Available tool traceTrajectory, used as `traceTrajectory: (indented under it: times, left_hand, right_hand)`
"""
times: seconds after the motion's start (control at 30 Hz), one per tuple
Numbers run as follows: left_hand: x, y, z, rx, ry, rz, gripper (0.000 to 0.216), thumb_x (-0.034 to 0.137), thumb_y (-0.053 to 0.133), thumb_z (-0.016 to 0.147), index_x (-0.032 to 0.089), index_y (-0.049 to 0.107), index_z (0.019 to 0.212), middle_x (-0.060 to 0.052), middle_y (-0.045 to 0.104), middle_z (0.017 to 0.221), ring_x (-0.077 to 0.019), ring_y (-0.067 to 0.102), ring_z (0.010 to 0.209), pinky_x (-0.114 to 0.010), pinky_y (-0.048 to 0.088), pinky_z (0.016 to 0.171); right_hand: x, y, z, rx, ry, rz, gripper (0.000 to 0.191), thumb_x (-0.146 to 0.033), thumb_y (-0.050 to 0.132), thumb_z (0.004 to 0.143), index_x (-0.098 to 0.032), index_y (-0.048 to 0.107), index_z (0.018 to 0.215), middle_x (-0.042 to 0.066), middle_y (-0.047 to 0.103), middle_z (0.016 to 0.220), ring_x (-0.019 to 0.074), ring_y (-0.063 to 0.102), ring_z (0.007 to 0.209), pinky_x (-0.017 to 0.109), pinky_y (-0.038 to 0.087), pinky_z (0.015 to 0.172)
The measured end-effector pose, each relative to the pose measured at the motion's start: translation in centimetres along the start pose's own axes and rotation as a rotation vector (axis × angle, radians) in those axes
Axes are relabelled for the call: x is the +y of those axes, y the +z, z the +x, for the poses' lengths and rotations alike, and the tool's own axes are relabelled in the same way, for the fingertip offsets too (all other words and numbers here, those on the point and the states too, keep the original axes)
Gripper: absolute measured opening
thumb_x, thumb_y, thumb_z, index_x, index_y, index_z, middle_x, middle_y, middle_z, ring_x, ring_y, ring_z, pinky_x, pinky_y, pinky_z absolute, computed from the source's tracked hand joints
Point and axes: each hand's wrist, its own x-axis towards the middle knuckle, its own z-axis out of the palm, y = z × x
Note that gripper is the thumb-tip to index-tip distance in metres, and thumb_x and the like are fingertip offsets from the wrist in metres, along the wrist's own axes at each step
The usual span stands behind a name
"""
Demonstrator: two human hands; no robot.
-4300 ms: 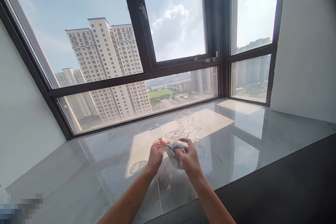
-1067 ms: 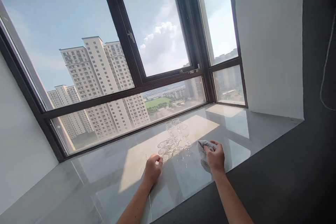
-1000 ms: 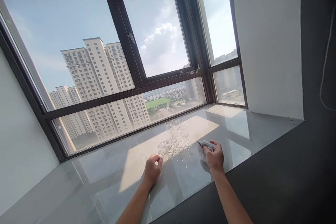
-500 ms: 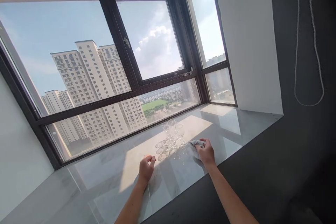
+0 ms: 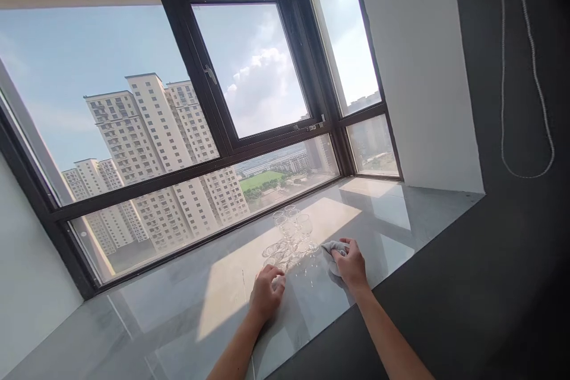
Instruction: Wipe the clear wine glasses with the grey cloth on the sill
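Several clear stemmed glasses (image 5: 304,225) stand close together on the glossy window sill (image 5: 222,332), and their rounded shadows fall to the left. Bunched in the fingers of my right hand (image 5: 354,267) is a light grey cloth (image 5: 333,249), low over the sill just right of the glasses. My left hand (image 5: 266,294) is at the near left side of the group, its fingers curled towards the thumb. Something pale shows between those fingers, but I cannot make out what it is.
Dark-framed windows (image 5: 227,160) rise behind the sill, with a handle (image 5: 210,74) on one pane. A white wall (image 5: 423,71) borders the right side. A looped cord (image 5: 528,175) hangs at far right. The sill's front edge (image 5: 329,329) drops off near my forearms.
My left hand has moved right, closer to the glasses, and its fingers have rounded from a pinch into a wider curl. My right hand stays almost in place with the cloth.
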Motion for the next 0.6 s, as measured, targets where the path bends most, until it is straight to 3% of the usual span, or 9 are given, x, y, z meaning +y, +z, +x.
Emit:
traceTrajectory:
  times: [0.13, 0.27, 0.37, 0.6]
  left_hand:
    - [0.8, 1.6, 1.4, -0.051, 0.001, 0.146, 0.035, 0.027, 0.054, 0.082, 0.024, 0.064, 0.115, -0.007, 0.064, 0.116, -0.0248, 0.056, 0.114, -0.047, 0.033, 0.11]
    - [1.4, 3.3, 3.3, -0.14, -0.106, 0.24, 0.05, 0.039, 0.058, 0.082, 0.026, 0.057, 0.13, -0.008, 0.054, 0.137, -0.0275, 0.045, 0.129, -0.047, 0.026, 0.115]
    - [1.7, 4.1, 4.6, -0.206, -0.149, 0.261, 0.055, 0.045, 0.055, 0.083, 0.027, 0.054, 0.135, -0.01, 0.046, 0.146, -0.0291, 0.04, 0.135, -0.049, 0.022, 0.115]
    - [1.8, 4.4, 5.1, -0.308, -0.143, 0.271, 0.056, 0.051, 0.048, 0.087, 0.029, 0.052, 0.138, -0.007, 0.046, 0.148, -0.0303, 0.035, 0.139, -0.053, 0.016, 0.116]
  right_hand:
    - [0.5, 0.3, 0.1, -0.015, -0.014, -0.021, 0.042, -0.038, 0.057, 0.069, -0.02, 0.053, 0.107, 0.011, 0.068, 0.094, 0.0278, 0.065, 0.092, 0.034, 0.048, 0.075]
    - [0.5, 0.4, 0.0, 0.005, -0.036, -0.033, 0.044, -0.038, 0.057, 0.069, -0.02, 0.052, 0.109, 0.011, 0.068, 0.094, 0.027, 0.066, 0.089, 0.033, 0.048, 0.075]
    - [0.5, 0.4, 0.1, 0.019, -0.027, -0.036, 0.044, -0.038, 0.058, 0.07, -0.019, 0.052, 0.109, 0.011, 0.068, 0.093, 0.0269, 0.066, 0.087, 0.034, 0.048, 0.075]
    - [0.9, 0.3, 0.6, 0.0, -0.04, -0.071, 0.044, -0.036, 0.058, 0.072, -0.019, 0.052, 0.112, 0.012, 0.069, 0.094, 0.0276, 0.066, 0.088, 0.035, 0.049, 0.073]
